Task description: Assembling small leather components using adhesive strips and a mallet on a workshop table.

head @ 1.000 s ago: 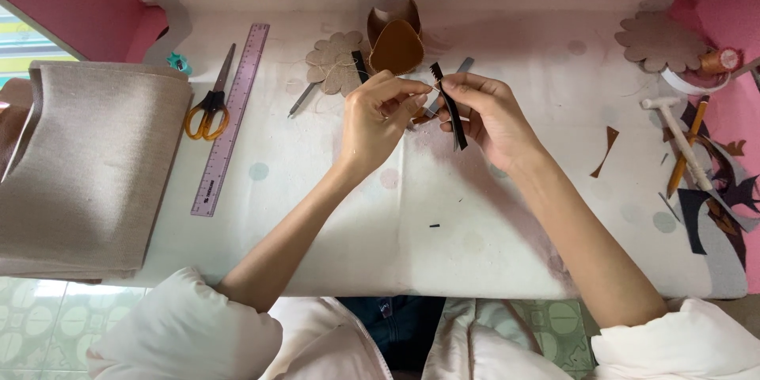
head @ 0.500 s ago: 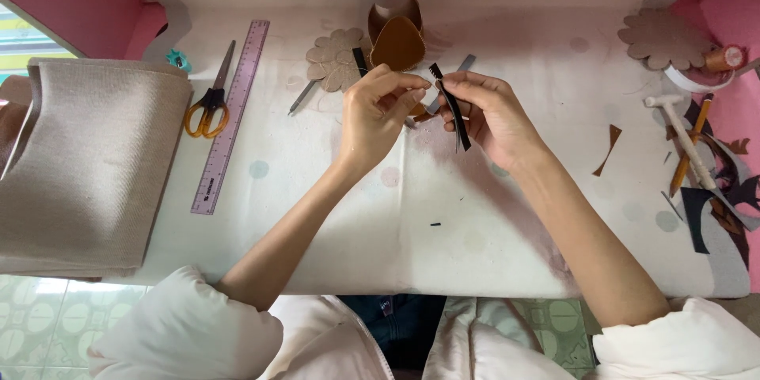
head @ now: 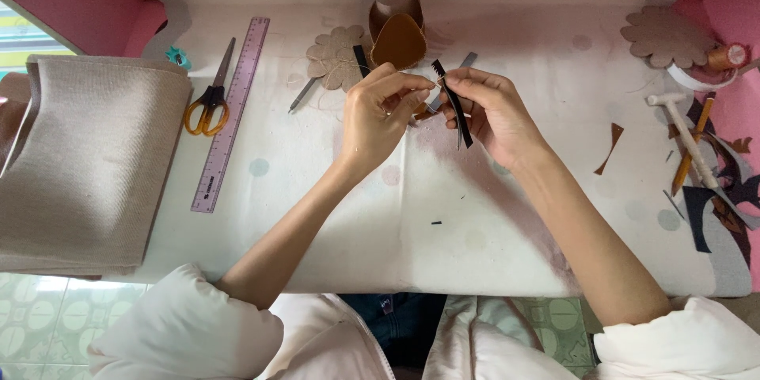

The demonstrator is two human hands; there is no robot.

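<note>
Black and narrow, a strip of leather-like material with a notched upper end (head: 453,103) sits pinched between the thumb and fingers of the right hand (head: 492,113), held slightly tilted just above the middle of the white, faintly dotted table cover (head: 491,229). The left hand (head: 381,115) is close beside it, its fingertips drawn together near the strip's upper part as if nipping something very fine; what they grip is too small to tell. Just behind the hands stands a small brown leather piece with a rounded flap (head: 398,36), and beside it lies a flat tan flower-shaped cut-out (head: 336,59). Further left, a long translucent purple ruler (head: 231,111) lies next to scissors with orange handles (head: 210,99). A folded beige woven fabric (head: 87,158) covers the table's left edge. On the right side lie a small white hammer (head: 685,138) and a second tan scalloped cut-out (head: 663,36), well apart from the hands.
</note>
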